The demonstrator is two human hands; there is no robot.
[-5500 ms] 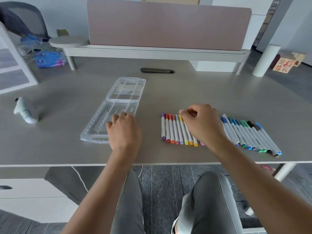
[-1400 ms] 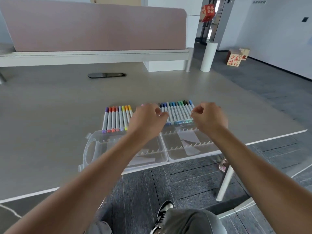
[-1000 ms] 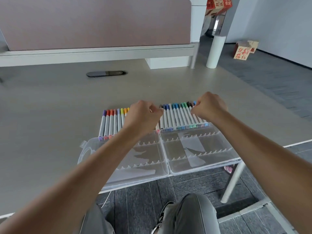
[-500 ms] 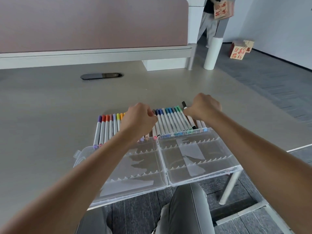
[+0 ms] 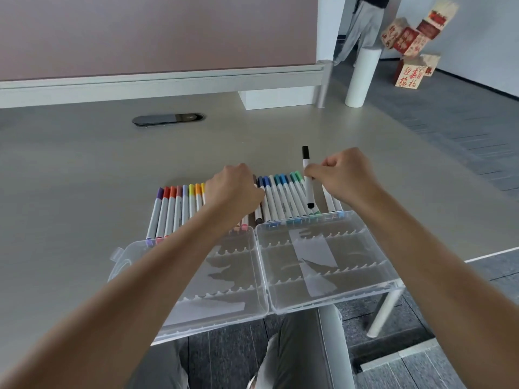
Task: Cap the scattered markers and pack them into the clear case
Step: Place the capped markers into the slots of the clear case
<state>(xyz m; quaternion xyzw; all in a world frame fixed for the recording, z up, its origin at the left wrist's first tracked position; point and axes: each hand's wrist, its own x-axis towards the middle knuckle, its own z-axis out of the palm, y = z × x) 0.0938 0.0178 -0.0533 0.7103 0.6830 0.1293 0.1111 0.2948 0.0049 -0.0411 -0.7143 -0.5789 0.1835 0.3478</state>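
Observation:
A row of capped markers (image 5: 283,197) lies on the grey desk just behind the open clear case (image 5: 331,265). The case lies flat with both halves spread, its front edge hanging over the desk edge, and no markers lie in it. My right hand (image 5: 339,175) pinches a black-capped marker (image 5: 306,175) and holds it nearly upright above the blue and green ones. My left hand (image 5: 236,189) rests curled on the middle of the row, hiding the markers beneath it. Purple, red, orange and yellow markers (image 5: 177,209) lie to its left.
A pink divider panel (image 5: 157,35) on a white rail closes the back of the desk. A dark cable grommet (image 5: 168,119) sits in the desktop. Beyond the right edge stand a white cylinder (image 5: 362,77), red-lettered boxes (image 5: 410,74) and a person's legs (image 5: 365,26).
My right hand has lifted the black marker out of the row and tipped it nearly upright. My left hand stays on the middle of the row. The camera has moved closer.

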